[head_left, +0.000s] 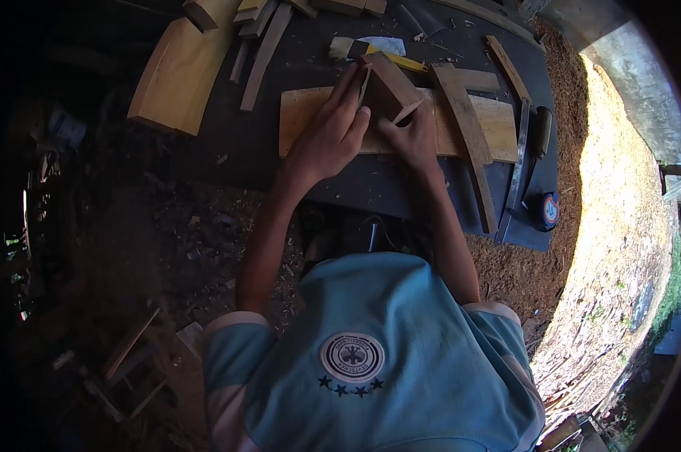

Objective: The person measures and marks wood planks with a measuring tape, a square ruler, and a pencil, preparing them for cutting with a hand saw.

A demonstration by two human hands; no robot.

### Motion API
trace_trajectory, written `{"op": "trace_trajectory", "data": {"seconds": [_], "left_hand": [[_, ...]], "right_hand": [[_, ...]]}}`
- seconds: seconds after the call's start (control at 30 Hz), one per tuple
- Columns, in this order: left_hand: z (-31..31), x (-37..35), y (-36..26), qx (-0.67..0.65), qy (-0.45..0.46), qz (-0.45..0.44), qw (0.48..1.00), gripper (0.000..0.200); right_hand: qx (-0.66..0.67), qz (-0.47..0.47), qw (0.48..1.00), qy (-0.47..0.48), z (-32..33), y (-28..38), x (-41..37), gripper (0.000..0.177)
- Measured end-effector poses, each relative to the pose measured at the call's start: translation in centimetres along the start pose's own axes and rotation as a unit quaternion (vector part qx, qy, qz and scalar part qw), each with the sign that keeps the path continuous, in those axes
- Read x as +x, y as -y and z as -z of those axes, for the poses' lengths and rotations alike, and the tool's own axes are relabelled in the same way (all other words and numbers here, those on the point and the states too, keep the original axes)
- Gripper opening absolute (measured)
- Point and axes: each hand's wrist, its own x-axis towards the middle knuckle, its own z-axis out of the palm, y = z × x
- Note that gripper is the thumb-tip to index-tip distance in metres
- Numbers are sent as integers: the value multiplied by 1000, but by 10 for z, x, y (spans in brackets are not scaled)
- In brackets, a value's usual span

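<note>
My right hand is closed around the lower end of a brown wooden block, which is tilted above the bench. My left hand is beside the block's left side, its fingers close together and pointing up. A thin flat piece with a pale edge shows between its fingers and thumb; I cannot make out what it is. Beneath both hands lies a wide light-coloured board. A long dark wood strip crosses the board's right part.
The dark bench top carries a thick yellowish plank, narrow strips, a yellow-handled tool, a handsaw-like blade, a dark-handled tool and a tape measure. Wood shavings cover the ground.
</note>
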Motion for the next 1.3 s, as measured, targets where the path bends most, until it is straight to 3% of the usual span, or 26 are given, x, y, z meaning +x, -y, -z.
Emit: {"op": "trace_trajectory", "data": {"seconds": [0.13,0.2,0.4,0.6,0.73,0.8,0.87,0.9,0.93,1.0,1.1,1.17,1.2,1.3], "left_hand": [[22,1,-26,174,5,-48,984,51],[25,4,-34,289,29,-69,954,53],[-8,34,8,184,-4,-23,983,50],[-17,69,-9,291,41,98,951,48],[-7,89,-20,332,172,64,925,46],[-6,73,-36,277,249,41,927,45],[-14,63,-15,334,144,-30,931,47],[-17,60,-7,359,87,-64,927,48],[-15,59,-11,362,87,-52,927,47],[-15,52,-18,365,89,-20,927,47],[-14,58,-16,430,61,0,901,47],[-8,74,6,418,18,11,908,49],[-5,81,10,396,43,30,917,50],[-4,85,-3,380,99,77,916,51]], "right_hand": [[1,71,998,1,-5,2,-1,53],[20,25,999,15,-6,0,-3,54],[38,-77,994,62,1,14,-4,56],[32,-48,997,48,-4,-3,-10,57],[81,-13,994,76,5,11,1,47],[68,-59,977,193,9,3,13,59],[17,-111,956,270,8,-1,28,64],[28,-121,954,273,8,2,32,60],[38,-129,952,276,6,6,32,57],[137,-42,976,164,-15,-2,21,58],[105,-18,984,141,-29,0,18,61],[160,45,982,90,-39,-3,22,67],[191,75,977,66,-44,-4,21,70],[166,58,978,113,-43,-8,30,78]]}}
